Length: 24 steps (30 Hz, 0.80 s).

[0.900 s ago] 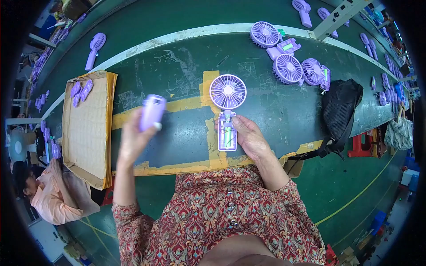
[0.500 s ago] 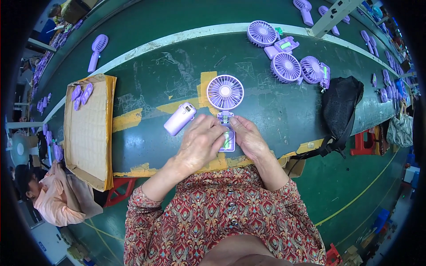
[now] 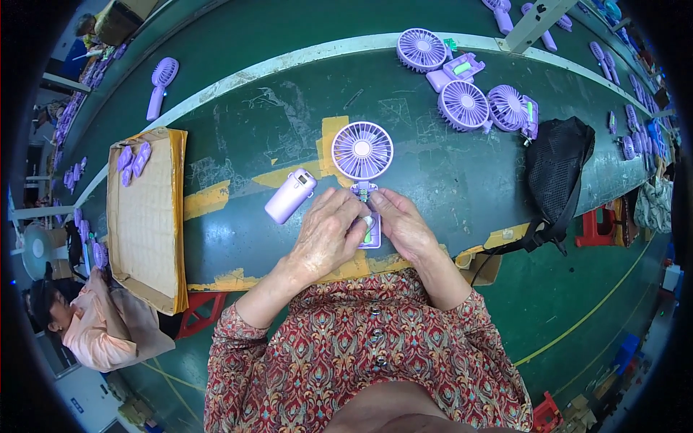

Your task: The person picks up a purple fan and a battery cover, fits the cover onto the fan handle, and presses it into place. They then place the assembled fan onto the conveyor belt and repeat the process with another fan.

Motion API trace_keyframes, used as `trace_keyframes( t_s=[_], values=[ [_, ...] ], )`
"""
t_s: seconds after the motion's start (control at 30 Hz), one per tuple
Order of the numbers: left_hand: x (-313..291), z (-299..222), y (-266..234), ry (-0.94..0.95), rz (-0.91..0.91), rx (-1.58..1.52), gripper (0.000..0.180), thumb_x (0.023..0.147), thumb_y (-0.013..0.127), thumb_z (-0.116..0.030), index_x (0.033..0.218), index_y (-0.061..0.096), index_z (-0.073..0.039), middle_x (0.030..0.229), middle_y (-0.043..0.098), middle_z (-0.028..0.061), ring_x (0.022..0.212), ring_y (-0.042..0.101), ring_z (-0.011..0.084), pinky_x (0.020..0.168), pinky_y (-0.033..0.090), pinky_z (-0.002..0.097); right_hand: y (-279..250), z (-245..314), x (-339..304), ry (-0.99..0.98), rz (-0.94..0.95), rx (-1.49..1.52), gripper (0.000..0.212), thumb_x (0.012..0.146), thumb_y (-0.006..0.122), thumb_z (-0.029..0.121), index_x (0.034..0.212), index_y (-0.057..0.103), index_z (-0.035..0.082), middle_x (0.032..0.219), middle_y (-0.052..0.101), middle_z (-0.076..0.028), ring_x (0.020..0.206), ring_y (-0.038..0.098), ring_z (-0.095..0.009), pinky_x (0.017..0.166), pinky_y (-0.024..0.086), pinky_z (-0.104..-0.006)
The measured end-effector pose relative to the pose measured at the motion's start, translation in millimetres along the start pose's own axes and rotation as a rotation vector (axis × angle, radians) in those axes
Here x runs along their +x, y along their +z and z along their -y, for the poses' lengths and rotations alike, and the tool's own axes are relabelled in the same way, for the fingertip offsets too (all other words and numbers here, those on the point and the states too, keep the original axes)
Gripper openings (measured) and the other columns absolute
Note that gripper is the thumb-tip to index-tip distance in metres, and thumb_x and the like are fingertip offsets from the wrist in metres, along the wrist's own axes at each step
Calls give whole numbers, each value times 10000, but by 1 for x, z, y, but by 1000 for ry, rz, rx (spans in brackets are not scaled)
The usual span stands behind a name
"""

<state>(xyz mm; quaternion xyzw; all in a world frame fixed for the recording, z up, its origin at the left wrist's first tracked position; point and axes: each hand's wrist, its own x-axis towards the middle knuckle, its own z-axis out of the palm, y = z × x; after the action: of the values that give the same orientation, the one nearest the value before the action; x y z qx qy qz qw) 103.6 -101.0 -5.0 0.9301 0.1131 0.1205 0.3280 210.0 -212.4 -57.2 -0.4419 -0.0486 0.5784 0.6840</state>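
A purple handheld fan (image 3: pixel 362 150) lies in front of me with its round grille pointing away. Its handle is opened up, showing a small circuit board with a lit display (image 3: pixel 364 192) and a green cell (image 3: pixel 369 237) in the handle shell. My left hand (image 3: pixel 326 229) is closed over the handle, fingertips pinched beside the board; what they pinch is hidden. My right hand (image 3: pixel 406 225) grips the fan's handle from the right, thumb by the board's edge. Left of my left hand lies a loose purple handle cover (image 3: pixel 290 196), apart from the fan.
A shallow cardboard tray (image 3: pixel 148 238) with several purple parts (image 3: pixel 133 163) stands at the left. Several opened fans (image 3: pixel 463 105) sit at the far right, near a black mesh bag (image 3: pixel 556 173). Beyond a pale rail, a belt carries fans (image 3: pixel 163 78). A co-worker (image 3: pixel 101 317) sits at the left.
The view has shifted slightly. My left fingers have moved a little at the board and handle; a pale fingertip or small piece now shows over the green cell. The right hand stays nearly still.
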Motion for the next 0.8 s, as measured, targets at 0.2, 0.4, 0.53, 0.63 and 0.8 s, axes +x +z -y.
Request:
trace_keyframes(
  t_s=[0.2,0.4,0.53,0.63,0.8],
  values=[
    [-5,6,0,-118,-20,-69,92,740,621,-38,819,595,1,806,559,93,736,523,245,674,427,353,-6,11,-4,35,167,36,311,922,529,151,1203,478,26,1085,573,-49,973,551,-110,853,463,-266],
    [-5,7,3,-188,-20,-118,94,727,619,-43,807,597,0,775,549,115,757,527,285,693,436,390,-10,5,-1,1,176,-21,360,876,563,45,1222,471,17,1103,580,-58,991,552,-107,875,453,-253],
    [-7,7,-6,-263,-2,-265,174,753,645,-72,900,620,18,867,596,121,844,569,260,737,460,337,-8,2,-2,-23,158,-21,353,876,557,37,1219,475,12,1086,589,-57,977,557,-107,871,453,-257],
    [-15,20,-25,-115,-147,84,357,732,675,-91,1059,575,11,1019,584,155,967,549,329,855,444,385,-6,-1,0,-28,117,-62,349,878,549,30,1219,477,12,1077,595,-55,971,558,-108,868,453,-260],
    [-31,37,-45,-359,-50,362,511,693,702,-116,1145,509,23,1123,514,181,1020,497,347,882,422,405,-5,1,-1,-42,127,-86,346,887,529,30,1227,471,10,1068,598,-48,964,559,-106,864,449,-258]
  ],
)
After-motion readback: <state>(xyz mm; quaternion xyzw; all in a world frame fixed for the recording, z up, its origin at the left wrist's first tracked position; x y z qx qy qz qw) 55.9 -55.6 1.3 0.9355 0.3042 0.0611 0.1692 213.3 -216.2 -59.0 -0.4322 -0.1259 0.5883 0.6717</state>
